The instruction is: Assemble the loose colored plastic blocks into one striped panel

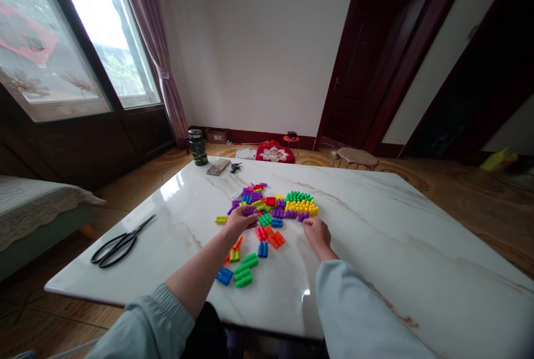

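My left hand (241,222) reaches into a loose pile of coloured plastic building blocks, its fingers closed around a purple block (250,211). My right hand (317,234) is closed too, its fingertips at another purple block (303,216) at the front of a neat group. In that group, green blocks (298,196) stand behind yellow blocks (301,207), with purple blocks (291,214) along the front. Between my hands lie a blue block (276,222), red blocks (261,234) and orange blocks (275,237). Green blocks (246,271) lie closer to me.
Black-handled scissors (120,245) lie on the left of the white marble table (375,247). A dark green bottle (197,148), a phone (218,167) and keys (236,167) are at the far left edge. Beyond stands a round stool (356,156).
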A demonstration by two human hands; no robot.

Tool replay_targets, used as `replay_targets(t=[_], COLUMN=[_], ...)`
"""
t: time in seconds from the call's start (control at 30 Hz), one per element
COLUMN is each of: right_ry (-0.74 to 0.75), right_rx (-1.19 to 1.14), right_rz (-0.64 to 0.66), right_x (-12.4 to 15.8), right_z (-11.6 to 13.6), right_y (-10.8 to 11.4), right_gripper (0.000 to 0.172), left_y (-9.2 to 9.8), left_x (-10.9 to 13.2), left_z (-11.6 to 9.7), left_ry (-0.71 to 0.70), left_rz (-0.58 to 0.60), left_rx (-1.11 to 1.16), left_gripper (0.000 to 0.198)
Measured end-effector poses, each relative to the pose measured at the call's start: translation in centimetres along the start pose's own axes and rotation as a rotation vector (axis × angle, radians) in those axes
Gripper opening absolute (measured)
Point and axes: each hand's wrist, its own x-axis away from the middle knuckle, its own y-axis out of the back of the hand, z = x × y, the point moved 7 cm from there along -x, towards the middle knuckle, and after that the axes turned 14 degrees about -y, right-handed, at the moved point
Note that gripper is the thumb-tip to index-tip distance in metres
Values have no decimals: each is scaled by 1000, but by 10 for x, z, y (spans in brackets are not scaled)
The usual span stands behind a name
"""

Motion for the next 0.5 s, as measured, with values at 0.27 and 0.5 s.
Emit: replay_targets(t=[0.27, 0.5], right_ry=[89, 15], right_rx=[-54, -54], right_rz=[-4, 13], right_x=[-6, -3], right_z=[-2, 1], right_y=[-10, -7], right_gripper=[33, 31], left_y=[-1, -6], left_x=[0, -1], left_z=[0, 6], left_ry=[26, 54], left_rz=[2, 47], left_rx=[4, 67], left_gripper=[39, 55])
